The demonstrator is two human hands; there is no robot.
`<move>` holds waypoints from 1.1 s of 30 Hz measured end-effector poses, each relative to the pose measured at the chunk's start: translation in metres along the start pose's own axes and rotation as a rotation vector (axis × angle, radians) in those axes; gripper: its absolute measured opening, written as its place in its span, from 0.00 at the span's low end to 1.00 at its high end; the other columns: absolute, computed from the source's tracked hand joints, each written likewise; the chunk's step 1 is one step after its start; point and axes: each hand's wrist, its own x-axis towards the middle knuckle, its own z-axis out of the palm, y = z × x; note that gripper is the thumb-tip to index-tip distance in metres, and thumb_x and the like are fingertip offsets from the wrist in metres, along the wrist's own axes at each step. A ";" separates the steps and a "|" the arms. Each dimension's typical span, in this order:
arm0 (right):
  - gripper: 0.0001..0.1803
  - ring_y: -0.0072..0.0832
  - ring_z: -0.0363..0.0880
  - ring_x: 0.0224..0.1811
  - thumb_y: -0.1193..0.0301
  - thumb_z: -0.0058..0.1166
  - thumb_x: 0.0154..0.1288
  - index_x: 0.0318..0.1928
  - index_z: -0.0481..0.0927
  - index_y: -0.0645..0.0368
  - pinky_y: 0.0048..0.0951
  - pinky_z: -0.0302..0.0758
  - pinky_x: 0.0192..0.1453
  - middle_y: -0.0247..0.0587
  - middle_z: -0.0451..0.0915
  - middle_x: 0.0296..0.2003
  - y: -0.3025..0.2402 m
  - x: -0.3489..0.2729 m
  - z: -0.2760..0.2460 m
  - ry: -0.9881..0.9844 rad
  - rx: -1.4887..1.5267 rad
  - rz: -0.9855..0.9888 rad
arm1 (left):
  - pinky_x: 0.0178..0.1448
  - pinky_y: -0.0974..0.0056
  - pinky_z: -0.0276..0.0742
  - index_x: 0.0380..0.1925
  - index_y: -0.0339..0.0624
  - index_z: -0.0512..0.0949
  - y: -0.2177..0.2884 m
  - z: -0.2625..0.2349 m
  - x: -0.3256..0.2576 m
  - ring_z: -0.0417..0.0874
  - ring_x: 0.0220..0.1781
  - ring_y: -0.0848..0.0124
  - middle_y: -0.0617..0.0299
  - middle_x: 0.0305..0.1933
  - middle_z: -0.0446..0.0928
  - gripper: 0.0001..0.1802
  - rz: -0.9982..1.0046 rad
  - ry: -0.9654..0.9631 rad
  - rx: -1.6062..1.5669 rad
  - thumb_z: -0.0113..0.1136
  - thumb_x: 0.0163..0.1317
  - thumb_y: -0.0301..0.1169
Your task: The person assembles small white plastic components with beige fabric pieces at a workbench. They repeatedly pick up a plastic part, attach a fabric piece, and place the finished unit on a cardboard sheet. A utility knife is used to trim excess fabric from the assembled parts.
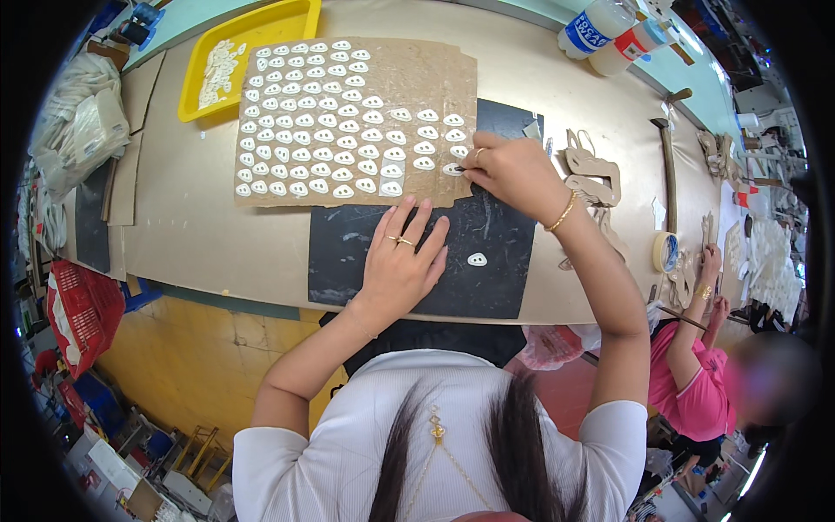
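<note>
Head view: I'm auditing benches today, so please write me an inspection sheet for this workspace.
Surface: tan-covered table; scuffed black mat partly under the cardboard sheet.
Job's things: rows of white two-holed pieces on the cardboard; one loose on the mat; more in the yellow tray.
Clutter: plastic bottles, hammer, tape roll, tan cut-outs.
Hands: left hand spread by the cardboard's near edge; right hand at a right-edge piece, fingers' grip unclear.
Cables: nothing seen on the table.
Surroundings: red basket left; co-worker in pink right.
</note>
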 end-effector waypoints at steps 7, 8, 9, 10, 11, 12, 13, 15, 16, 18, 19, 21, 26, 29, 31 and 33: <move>0.10 0.24 0.77 0.22 0.68 0.70 0.62 0.41 0.90 0.60 0.28 0.72 0.28 0.34 0.81 0.30 0.022 -0.012 0.013 0.046 0.678 0.344 | 0.75 0.44 0.66 0.58 0.43 0.79 0.004 0.003 -0.003 0.70 0.74 0.48 0.48 0.69 0.73 0.24 -0.013 -0.007 0.007 0.67 0.61 0.33; 0.10 0.21 0.76 0.22 0.68 0.71 0.62 0.41 0.90 0.61 0.26 0.71 0.27 0.33 0.80 0.30 0.018 -0.013 0.008 0.026 0.803 0.432 | 0.75 0.44 0.65 0.58 0.43 0.79 0.004 0.003 -0.002 0.70 0.74 0.49 0.48 0.69 0.73 0.24 -0.013 -0.006 0.007 0.67 0.61 0.33; 0.10 0.18 0.74 0.21 0.68 0.71 0.63 0.41 0.90 0.61 0.24 0.69 0.26 0.31 0.80 0.30 0.015 -0.015 0.006 0.006 0.927 0.520 | 0.75 0.44 0.65 0.58 0.43 0.79 0.004 0.003 -0.002 0.70 0.74 0.49 0.48 0.69 0.73 0.24 -0.013 -0.006 0.007 0.67 0.62 0.33; 0.10 0.16 0.73 0.20 0.68 0.71 0.63 0.41 0.90 0.61 0.23 0.68 0.25 0.30 0.79 0.29 0.013 -0.017 0.006 0.037 0.993 0.505 | 0.75 0.44 0.65 0.58 0.43 0.79 0.004 0.003 -0.003 0.70 0.74 0.49 0.49 0.69 0.73 0.24 -0.021 -0.009 0.010 0.67 0.62 0.33; 0.10 0.15 0.73 0.20 0.68 0.71 0.64 0.41 0.90 0.61 0.21 0.67 0.24 0.29 0.79 0.29 0.012 -0.019 0.006 0.070 1.060 0.489 | 0.75 0.44 0.64 0.58 0.44 0.79 0.005 0.003 -0.003 0.69 0.74 0.49 0.49 0.70 0.73 0.23 -0.029 -0.012 0.014 0.67 0.62 0.33; 0.10 0.13 0.72 0.20 0.68 0.70 0.64 0.41 0.90 0.62 0.20 0.66 0.23 0.28 0.78 0.29 0.010 -0.022 0.006 0.103 1.127 0.472 | 0.76 0.44 0.63 0.58 0.44 0.80 0.005 0.003 -0.004 0.69 0.74 0.49 0.50 0.70 0.73 0.23 -0.036 -0.014 0.017 0.67 0.62 0.33; 0.11 0.14 0.72 0.20 0.68 0.71 0.64 0.42 0.90 0.61 0.21 0.67 0.24 0.29 0.79 0.29 0.008 -0.025 0.004 0.106 1.125 0.466 | 0.75 0.44 0.62 0.58 0.44 0.80 0.006 0.002 -0.004 0.69 0.74 0.50 0.51 0.70 0.73 0.23 -0.041 -0.013 0.027 0.67 0.62 0.33; 0.11 0.17 0.74 0.22 0.68 0.71 0.63 0.42 0.90 0.61 0.22 0.69 0.26 0.30 0.79 0.29 0.006 -0.033 -0.005 0.113 1.119 0.456 | 0.74 0.44 0.62 0.58 0.45 0.80 0.008 0.002 -0.004 0.69 0.74 0.51 0.52 0.70 0.73 0.22 -0.050 -0.009 0.045 0.66 0.62 0.34; 0.11 0.20 0.75 0.23 0.68 0.71 0.63 0.42 0.90 0.61 0.24 0.71 0.28 0.32 0.80 0.29 0.003 -0.034 -0.008 0.141 0.938 0.427 | 0.73 0.45 0.62 0.58 0.46 0.80 0.009 0.002 -0.004 0.69 0.73 0.52 0.52 0.71 0.73 0.22 -0.054 -0.008 0.072 0.66 0.62 0.34; 0.11 0.25 0.78 0.26 0.68 0.71 0.61 0.42 0.90 0.60 0.26 0.74 0.31 0.34 0.80 0.30 -0.002 -0.036 -0.011 0.189 0.575 0.370 | 0.71 0.45 0.62 0.58 0.47 0.80 0.011 0.001 -0.006 0.69 0.72 0.53 0.53 0.71 0.72 0.22 -0.063 -0.007 0.124 0.66 0.62 0.34; 0.11 0.27 0.79 0.28 0.69 0.70 0.61 0.42 0.90 0.60 0.28 0.75 0.33 0.35 0.80 0.31 -0.003 -0.037 -0.008 0.209 0.496 0.364 | 0.69 0.45 0.62 0.58 0.47 0.80 0.009 0.003 -0.006 0.70 0.71 0.53 0.53 0.71 0.72 0.23 -0.053 -0.008 0.105 0.67 0.62 0.34; 0.11 0.33 0.81 0.31 0.70 0.70 0.59 0.42 0.90 0.59 0.30 0.77 0.36 0.38 0.81 0.32 -0.005 -0.036 -0.001 0.253 0.329 0.354 | 0.70 0.45 0.63 0.59 0.48 0.80 0.007 0.003 -0.005 0.70 0.71 0.52 0.53 0.71 0.72 0.24 -0.044 -0.001 0.068 0.67 0.61 0.33; 0.10 0.37 0.82 0.31 0.70 0.69 0.59 0.41 0.89 0.59 0.34 0.79 0.37 0.38 0.80 0.32 -0.015 -0.032 0.011 0.307 0.195 0.330 | 0.70 0.44 0.65 0.62 0.49 0.78 0.005 0.004 -0.007 0.71 0.71 0.50 0.50 0.69 0.73 0.28 -0.011 0.027 0.054 0.68 0.60 0.33; 0.10 0.37 0.83 0.31 0.70 0.69 0.59 0.40 0.89 0.59 0.34 0.79 0.36 0.38 0.80 0.32 -0.012 -0.032 0.015 0.288 0.196 0.325 | 0.71 0.44 0.64 0.64 0.50 0.77 0.005 0.004 -0.008 0.71 0.71 0.50 0.50 0.70 0.73 0.30 -0.013 0.033 0.042 0.68 0.59 0.32; 0.09 0.37 0.83 0.31 0.70 0.68 0.60 0.40 0.88 0.58 0.34 0.80 0.35 0.37 0.79 0.33 -0.010 -0.031 0.012 0.264 0.131 0.280 | 0.72 0.45 0.63 0.65 0.50 0.77 0.006 0.003 -0.009 0.71 0.72 0.52 0.51 0.70 0.73 0.30 -0.024 0.029 0.042 0.68 0.60 0.31; 0.08 0.35 0.83 0.31 0.71 0.66 0.60 0.40 0.87 0.57 0.34 0.80 0.34 0.37 0.78 0.33 -0.013 -0.029 0.004 0.243 -0.013 0.191 | 0.72 0.45 0.63 0.66 0.51 0.76 0.004 0.002 -0.012 0.71 0.73 0.52 0.52 0.70 0.74 0.32 -0.016 0.017 0.044 0.68 0.60 0.31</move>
